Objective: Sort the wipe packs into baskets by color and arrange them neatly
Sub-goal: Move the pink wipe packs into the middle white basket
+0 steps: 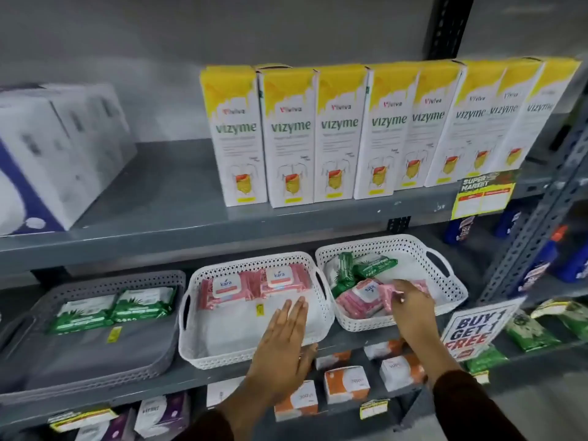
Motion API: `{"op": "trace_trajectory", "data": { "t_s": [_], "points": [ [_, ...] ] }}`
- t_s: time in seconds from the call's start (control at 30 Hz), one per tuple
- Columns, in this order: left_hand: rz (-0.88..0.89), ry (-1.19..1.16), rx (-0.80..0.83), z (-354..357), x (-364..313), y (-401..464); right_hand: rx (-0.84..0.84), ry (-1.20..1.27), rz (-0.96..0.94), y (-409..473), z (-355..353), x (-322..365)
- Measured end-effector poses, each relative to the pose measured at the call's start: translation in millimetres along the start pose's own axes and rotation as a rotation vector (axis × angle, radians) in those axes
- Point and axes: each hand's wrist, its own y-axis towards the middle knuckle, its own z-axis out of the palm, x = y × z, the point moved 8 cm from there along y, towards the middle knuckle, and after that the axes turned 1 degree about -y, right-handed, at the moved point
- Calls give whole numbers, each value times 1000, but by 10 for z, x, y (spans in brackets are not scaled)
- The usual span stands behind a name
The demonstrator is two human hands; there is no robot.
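Three baskets stand on the middle shelf. The grey basket [149, 354] at left holds two green wipe packs [111, 305] side by side. The middle white basket [321, 300] holds two pink packs [254, 286] along its back wall. The right white basket [445, 275] holds mixed green packs [374, 265] and pink packs [359, 300]. My left hand [283, 342] lies flat, fingers together, over the front of the middle basket and holds nothing. My right hand [410, 308] reaches into the right basket and grips a pink pack [386, 299].
Yellow-and-white Vizyme boxes [289, 135] line the upper shelf, with white tissue packs [54, 154] at left. A "Buy 1 Get 1 Free" sign [474, 329] hangs right of the baskets. Orange-and-white boxes [346, 383] fill the shelf below. A metal upright [537, 230] stands at right.
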Motion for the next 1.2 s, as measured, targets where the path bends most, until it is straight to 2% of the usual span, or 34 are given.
{"op": "trace_trajectory", "data": {
  "t_s": [0.17, 0.23, 0.37, 0.47, 0.57, 0.77, 0.93, 1.2],
  "points": [
    [-112, 103, 58, 415, 61, 99, 226, 26, -4, 435, 436, 21],
    [-129, 108, 73, 463, 58, 139, 315, -51, 17, 540, 614, 50],
    [-165, 57, 66, 459, 58, 162, 441, -385, 62, 718, 796, 46],
    [-175, 60, 63, 453, 58, 137, 479, -345, 95, 814, 853, -39],
    [-174, 63, 54, 460, 80, 135, 459, -228, 118, 869, 854, -135],
    [-163, 73, 29, 467, 112, 105, 457, -253, 84, 900, 1016, -177],
    [-129, 52, 16, 406, 226, 9, 406, -163, 106, 841, 858, -105],
    [-115, 42, -10, 274, 505, -184, 92, 8, 40, 641, 411, -2]
  ]
}}
